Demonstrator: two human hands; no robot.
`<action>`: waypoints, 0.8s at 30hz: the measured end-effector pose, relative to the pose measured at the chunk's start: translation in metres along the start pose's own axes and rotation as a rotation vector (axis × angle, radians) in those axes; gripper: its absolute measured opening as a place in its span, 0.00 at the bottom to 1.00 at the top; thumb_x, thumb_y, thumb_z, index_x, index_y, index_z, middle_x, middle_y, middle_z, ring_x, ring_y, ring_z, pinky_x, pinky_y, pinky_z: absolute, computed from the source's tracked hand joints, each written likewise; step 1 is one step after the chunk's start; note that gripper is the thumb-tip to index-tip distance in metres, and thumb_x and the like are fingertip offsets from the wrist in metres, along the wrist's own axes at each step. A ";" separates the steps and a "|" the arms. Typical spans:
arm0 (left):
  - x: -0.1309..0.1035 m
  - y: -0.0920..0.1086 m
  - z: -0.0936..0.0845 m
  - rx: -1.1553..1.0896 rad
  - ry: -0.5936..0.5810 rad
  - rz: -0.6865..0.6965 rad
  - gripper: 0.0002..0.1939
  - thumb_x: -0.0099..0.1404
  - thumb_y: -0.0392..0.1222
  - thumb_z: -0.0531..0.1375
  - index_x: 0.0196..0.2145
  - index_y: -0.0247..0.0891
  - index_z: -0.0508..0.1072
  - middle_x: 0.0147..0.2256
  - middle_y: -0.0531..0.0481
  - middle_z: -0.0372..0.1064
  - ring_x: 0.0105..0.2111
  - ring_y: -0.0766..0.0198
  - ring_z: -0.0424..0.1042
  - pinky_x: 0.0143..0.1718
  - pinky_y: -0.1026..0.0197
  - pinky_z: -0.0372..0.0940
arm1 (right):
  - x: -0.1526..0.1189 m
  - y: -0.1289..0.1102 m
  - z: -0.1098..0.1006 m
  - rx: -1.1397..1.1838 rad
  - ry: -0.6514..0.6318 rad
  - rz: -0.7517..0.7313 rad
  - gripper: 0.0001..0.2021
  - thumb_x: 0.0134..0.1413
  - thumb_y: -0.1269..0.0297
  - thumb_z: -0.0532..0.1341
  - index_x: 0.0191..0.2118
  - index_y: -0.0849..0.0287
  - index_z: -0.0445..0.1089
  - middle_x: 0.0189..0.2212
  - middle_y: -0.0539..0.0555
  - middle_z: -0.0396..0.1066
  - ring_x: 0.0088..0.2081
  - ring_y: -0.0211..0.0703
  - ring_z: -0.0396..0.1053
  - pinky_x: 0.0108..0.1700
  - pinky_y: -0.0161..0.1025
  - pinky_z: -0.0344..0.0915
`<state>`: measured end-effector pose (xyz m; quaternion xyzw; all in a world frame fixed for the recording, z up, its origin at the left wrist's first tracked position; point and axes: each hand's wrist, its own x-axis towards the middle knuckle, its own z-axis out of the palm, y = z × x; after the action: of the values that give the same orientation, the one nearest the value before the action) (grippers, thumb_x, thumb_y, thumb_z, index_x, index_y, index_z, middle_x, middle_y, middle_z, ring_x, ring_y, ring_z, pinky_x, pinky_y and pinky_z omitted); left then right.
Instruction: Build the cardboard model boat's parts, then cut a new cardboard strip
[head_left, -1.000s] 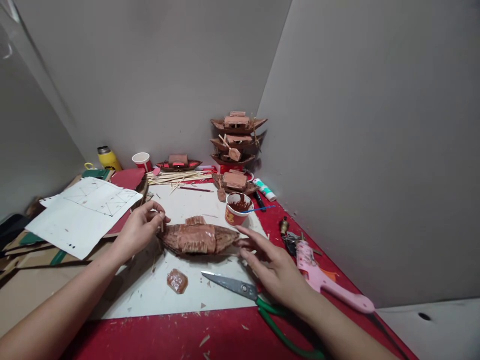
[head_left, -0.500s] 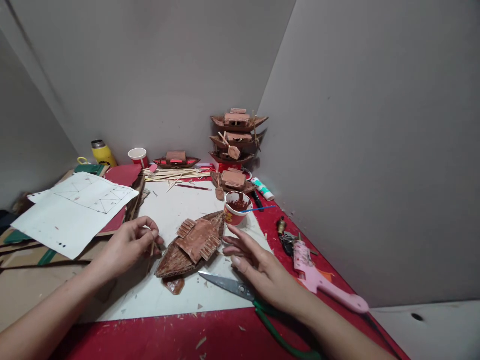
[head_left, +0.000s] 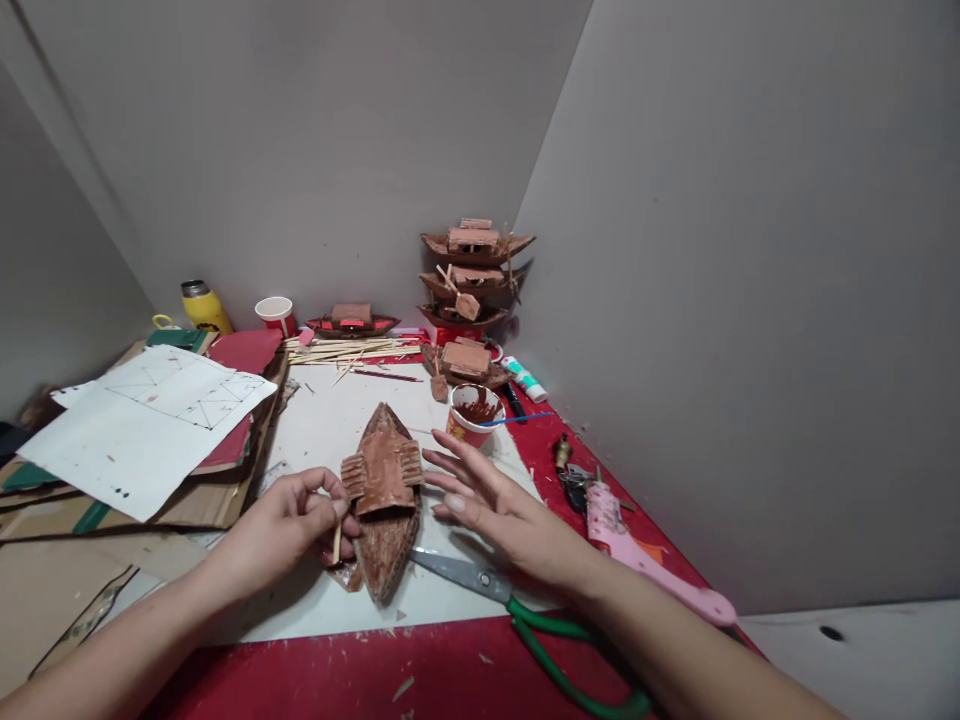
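Observation:
A brown-painted model boat [head_left: 386, 510] with a roofed cabin lies on white paper, its ends pointing away from and toward me. At its left side, my left hand [head_left: 307, 520] is closed in a pinch on a thin wooden stick [head_left: 337, 543]. My right hand [head_left: 495, 510] has its fingers spread at the boat's right side, holding nothing; whether the fingertips touch the cabin edge I cannot tell. Below that hand lie scissors [head_left: 480, 580] with green handles. A small brown piece [head_left: 347, 577] is partly hidden beside the hull.
A paper cup [head_left: 466, 430] of brown paint stands beyond my right hand. A pink glue gun [head_left: 652, 575] and keys lie to the right. Several finished boats [head_left: 474, 240] are stacked at the back, near loose sticks [head_left: 337, 350]. Cardboard and a drawn sheet [head_left: 142, 420] cover the left.
The boat has turned from a diagonal to pointing nearly straight away from me. My left hand has moved right with the stick, up to the hull. The right hand has shifted slightly left.

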<state>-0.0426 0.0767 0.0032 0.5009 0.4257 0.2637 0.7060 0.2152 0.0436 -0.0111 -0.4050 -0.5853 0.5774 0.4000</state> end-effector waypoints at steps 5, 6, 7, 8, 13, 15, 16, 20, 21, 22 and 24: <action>-0.001 0.002 -0.001 0.055 0.013 0.033 0.17 0.58 0.53 0.64 0.31 0.38 0.65 0.27 0.49 0.73 0.22 0.66 0.69 0.27 0.62 0.62 | -0.008 0.003 -0.002 -0.180 0.110 -0.032 0.28 0.61 0.56 0.57 0.64 0.52 0.52 0.60 0.63 0.60 0.57 0.48 0.64 0.56 0.51 0.64; -0.002 0.003 -0.002 0.096 0.036 0.055 0.16 0.59 0.53 0.63 0.31 0.37 0.66 0.27 0.48 0.74 0.23 0.66 0.69 0.27 0.62 0.61 | -0.013 0.002 -0.001 -0.273 0.137 -0.041 0.25 0.61 0.57 0.57 0.62 0.54 0.56 0.56 0.63 0.65 0.54 0.48 0.67 0.54 0.50 0.65; -0.002 0.005 -0.003 0.138 0.061 0.080 0.15 0.60 0.52 0.63 0.31 0.37 0.67 0.27 0.47 0.74 0.24 0.66 0.69 0.27 0.63 0.60 | -0.018 0.002 0.001 -0.375 0.155 -0.053 0.23 0.61 0.57 0.57 0.59 0.56 0.60 0.53 0.62 0.68 0.51 0.47 0.69 0.53 0.49 0.66; -0.002 0.006 -0.004 0.177 0.080 0.098 0.15 0.60 0.52 0.62 0.31 0.37 0.67 0.28 0.47 0.75 0.24 0.67 0.68 0.27 0.63 0.60 | -0.022 0.002 0.002 -0.478 0.161 -0.068 0.21 0.60 0.58 0.58 0.57 0.57 0.62 0.50 0.61 0.70 0.49 0.47 0.70 0.52 0.48 0.67; 0.001 0.008 -0.003 0.256 0.112 0.099 0.13 0.59 0.51 0.62 0.29 0.38 0.68 0.22 0.51 0.72 0.20 0.67 0.65 0.24 0.64 0.56 | -0.036 0.003 0.016 -0.800 0.131 -0.113 0.29 0.57 0.59 0.61 0.63 0.56 0.56 0.53 0.61 0.69 0.52 0.51 0.68 0.55 0.50 0.65; 0.002 0.008 -0.001 0.264 0.121 0.095 0.14 0.58 0.51 0.62 0.27 0.39 0.67 0.18 0.53 0.69 0.19 0.67 0.64 0.23 0.64 0.55 | -0.035 0.004 0.021 -0.809 0.108 -0.082 0.35 0.56 0.60 0.61 0.67 0.56 0.49 0.54 0.62 0.68 0.53 0.52 0.68 0.55 0.51 0.65; 0.003 0.008 0.000 0.256 0.117 0.086 0.14 0.58 0.51 0.63 0.27 0.39 0.67 0.17 0.54 0.68 0.18 0.67 0.64 0.23 0.64 0.56 | -0.034 0.004 0.022 -0.795 0.098 -0.070 0.37 0.56 0.61 0.61 0.68 0.56 0.45 0.54 0.62 0.68 0.54 0.52 0.67 0.55 0.51 0.65; 0.004 0.005 0.001 0.177 0.077 0.037 0.16 0.56 0.52 0.64 0.27 0.39 0.65 0.18 0.51 0.70 0.18 0.66 0.65 0.24 0.63 0.58 | -0.024 0.004 0.025 -0.722 0.072 -0.075 0.39 0.57 0.62 0.59 0.69 0.57 0.38 0.59 0.64 0.62 0.58 0.52 0.64 0.58 0.54 0.62; 0.005 0.004 0.001 0.160 0.075 0.032 0.16 0.56 0.53 0.64 0.28 0.38 0.65 0.19 0.51 0.71 0.19 0.66 0.66 0.24 0.63 0.58 | -0.021 0.005 0.024 -0.696 0.068 -0.082 0.39 0.58 0.62 0.59 0.69 0.57 0.37 0.60 0.65 0.61 0.58 0.52 0.64 0.58 0.54 0.62; 0.005 0.003 0.001 0.147 0.078 0.034 0.16 0.56 0.53 0.64 0.28 0.38 0.65 0.19 0.50 0.71 0.19 0.66 0.66 0.24 0.63 0.58 | -0.017 0.006 0.023 -0.664 0.066 -0.091 0.39 0.59 0.62 0.58 0.69 0.57 0.36 0.61 0.65 0.60 0.58 0.51 0.64 0.58 0.54 0.62; 0.006 0.002 0.000 0.128 0.097 0.054 0.16 0.56 0.52 0.64 0.29 0.38 0.66 0.20 0.50 0.71 0.21 0.65 0.68 0.26 0.63 0.59 | -0.009 0.009 0.020 -0.599 0.058 -0.104 0.39 0.60 0.62 0.57 0.69 0.59 0.34 0.61 0.66 0.60 0.59 0.51 0.63 0.58 0.54 0.63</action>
<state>-0.0396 0.0823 0.0027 0.5427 0.4619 0.2789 0.6437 0.1995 0.0281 -0.0203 -0.4909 -0.7378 0.3461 0.3082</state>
